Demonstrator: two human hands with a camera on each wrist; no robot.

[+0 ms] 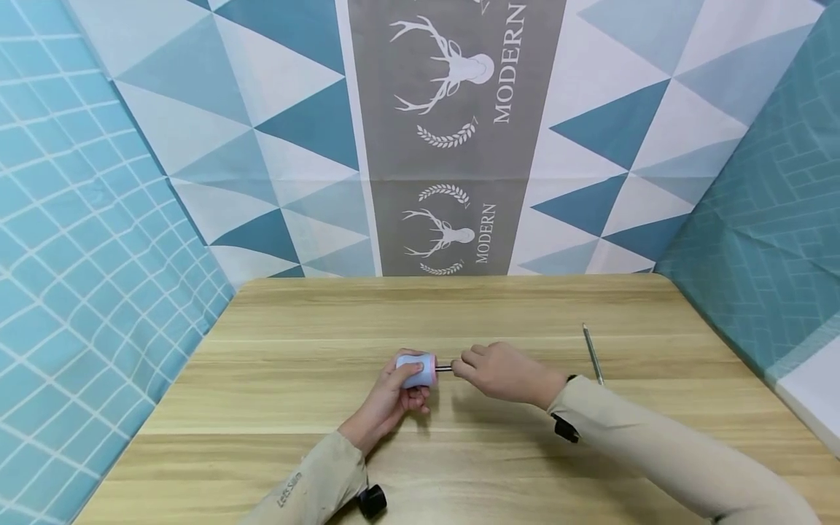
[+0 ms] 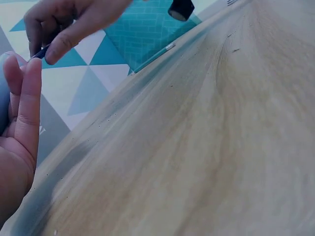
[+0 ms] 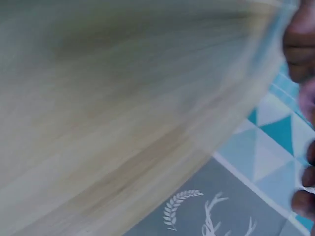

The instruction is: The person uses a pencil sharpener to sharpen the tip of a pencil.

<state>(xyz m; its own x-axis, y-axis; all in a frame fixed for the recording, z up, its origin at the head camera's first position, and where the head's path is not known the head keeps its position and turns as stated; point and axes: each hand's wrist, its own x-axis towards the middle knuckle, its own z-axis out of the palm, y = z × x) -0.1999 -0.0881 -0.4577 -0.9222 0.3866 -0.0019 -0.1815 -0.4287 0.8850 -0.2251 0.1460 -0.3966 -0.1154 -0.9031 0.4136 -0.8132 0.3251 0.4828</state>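
A small light blue barrel-shaped piece with a pink rim (image 1: 428, 375) is gripped in my left hand (image 1: 383, 403), thumb laid along its top. From the pink end a thin, shiny dark rod (image 1: 444, 368) sticks out to the right. My right hand (image 1: 504, 373) pinches the rod's far end between thumb and curled fingers. Seen from the left wrist, the dark tip (image 2: 42, 52) shows between the two hands, and the blue piece (image 2: 4, 93) is mostly cut off. In the right wrist view, only blurred fingers (image 3: 301, 54) appear at the right edge.
A thin grey-green pencil (image 1: 593, 354) lies on the wooden table (image 1: 295, 386) beyond the right forearm, partly covered by the sleeve. Patterned cloth (image 1: 453, 146) hangs behind the table's back edge, with blue tile-print cloth (image 1: 85, 219) on the left. A white surface (image 1: 814, 394) adjoins the right edge.
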